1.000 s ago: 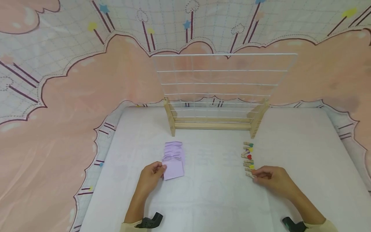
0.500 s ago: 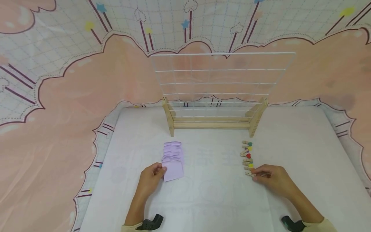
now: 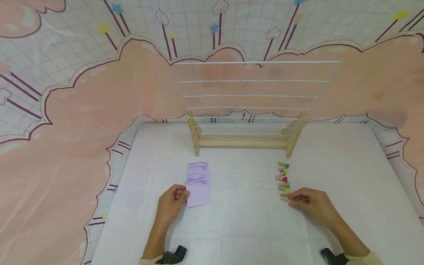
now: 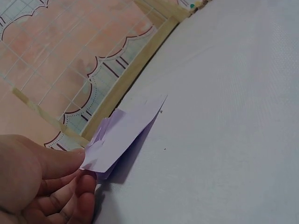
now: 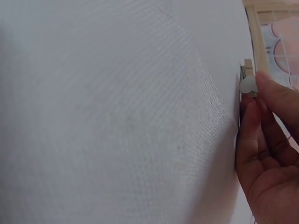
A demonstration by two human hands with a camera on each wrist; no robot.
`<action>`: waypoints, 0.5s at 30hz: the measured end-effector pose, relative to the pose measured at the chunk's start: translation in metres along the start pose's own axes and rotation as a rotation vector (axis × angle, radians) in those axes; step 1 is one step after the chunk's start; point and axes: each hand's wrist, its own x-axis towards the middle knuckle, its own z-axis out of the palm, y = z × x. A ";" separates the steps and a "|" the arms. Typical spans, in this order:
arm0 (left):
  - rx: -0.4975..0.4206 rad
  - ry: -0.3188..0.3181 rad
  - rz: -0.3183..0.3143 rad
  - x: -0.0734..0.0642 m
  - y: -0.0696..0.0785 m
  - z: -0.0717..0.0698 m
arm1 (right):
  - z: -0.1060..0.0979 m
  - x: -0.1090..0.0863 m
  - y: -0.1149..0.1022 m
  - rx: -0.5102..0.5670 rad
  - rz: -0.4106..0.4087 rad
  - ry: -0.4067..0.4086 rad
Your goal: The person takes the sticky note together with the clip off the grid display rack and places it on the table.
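Note:
My left hand (image 3: 171, 204) pinches the left edge of the nearest lilac paper slip (image 3: 198, 194) between thumb and fingers. In the left wrist view this slip (image 4: 128, 133) is tilted, one edge raised off the white tabletop. More lilac slips (image 3: 197, 171) lie overlapped in a column behind it. On the right, the fingers of my right hand (image 3: 313, 206) pinch the nearest mini clothespin in a row. The right wrist view shows this wooden clothespin (image 5: 248, 70) with a whitish heart-shaped decoration (image 5: 248, 85) beside my thumb. Several clothespins (image 3: 283, 179) with coloured decorations line up beyond it.
Behind the papers and clothespins stands a white wire grid rack (image 3: 251, 96) on a wooden base (image 3: 243, 144). White cloth (image 3: 245, 221) covers the work surface. A peach patterned cloth (image 3: 99, 95) surrounds it at the back and sides.
The nearest lilac slip has turned slightly, its lower right corner moving a little toward me. My left hand has barely shifted; my right hand stays at the nearest clothespin.

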 end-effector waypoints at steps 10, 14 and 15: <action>-0.002 0.028 -0.011 -0.001 0.001 0.000 | -0.002 -0.001 -0.001 0.015 0.019 0.012; -0.020 0.029 -0.030 -0.001 0.000 -0.002 | -0.002 -0.002 -0.002 0.023 0.024 0.018; -0.024 0.028 -0.033 -0.001 0.000 -0.003 | -0.002 -0.002 -0.002 0.024 0.027 0.018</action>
